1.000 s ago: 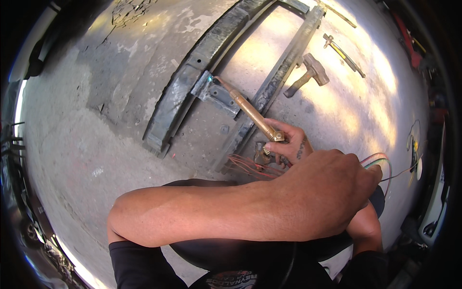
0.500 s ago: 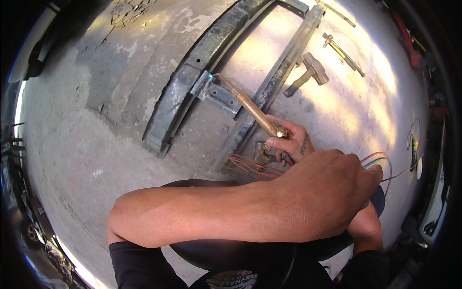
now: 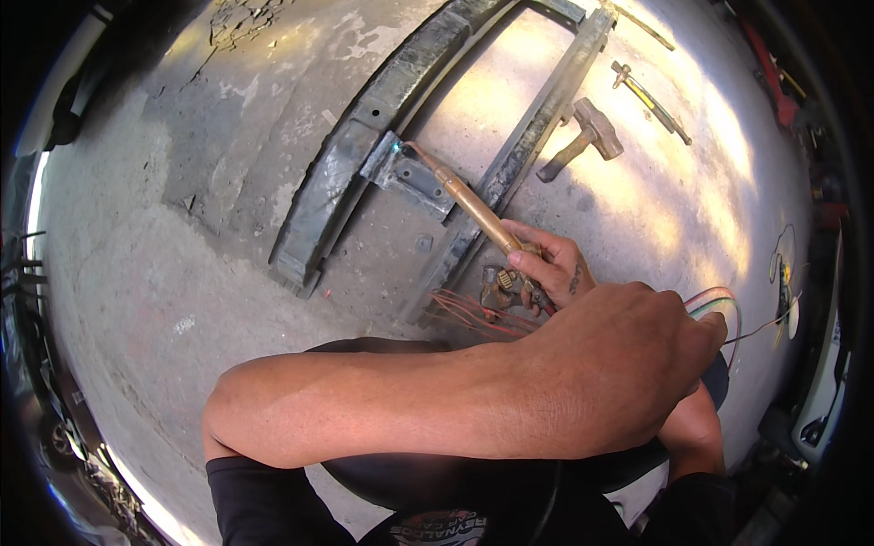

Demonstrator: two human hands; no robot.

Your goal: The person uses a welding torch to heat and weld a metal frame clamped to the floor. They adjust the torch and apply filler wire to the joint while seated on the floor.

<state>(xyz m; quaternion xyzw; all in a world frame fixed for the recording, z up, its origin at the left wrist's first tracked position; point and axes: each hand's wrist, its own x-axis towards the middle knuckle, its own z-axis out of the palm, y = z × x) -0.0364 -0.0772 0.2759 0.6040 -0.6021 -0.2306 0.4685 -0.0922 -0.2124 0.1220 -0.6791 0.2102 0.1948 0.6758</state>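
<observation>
My right hand [image 3: 553, 264] is closed around the brass-coloured body of a gas torch [image 3: 473, 211]. The bent copper tip reaches a flat metal bracket [image 3: 414, 180], where a small blue-green glow shows near the bracket's upper corner. That bracket meets the side of a long curved metal beam [image 3: 332, 173]. My left forearm lies across my knees, and my left hand [image 3: 637, 364] is closed over my right forearm. Its fingertips are mostly hidden, so what they grip cannot be seen. Red and green hoses [image 3: 715, 298] emerge beside its knuckles.
A straight metal bar [image 3: 533, 127] runs alongside the bracket. Right of it lie a short-handled sledgehammer [image 3: 587, 136] and a thinner hammer [image 3: 651, 102]. Thin copper-coloured rods [image 3: 469, 314] and a rusty metal piece [image 3: 496, 289] lie below my right hand. Concrete floor [image 3: 200, 273] surrounds everything.
The torch has shifted slightly down in the picture, its tip moving a little along the bracket with my right hand. My left arm and the metal parts look unchanged.
</observation>
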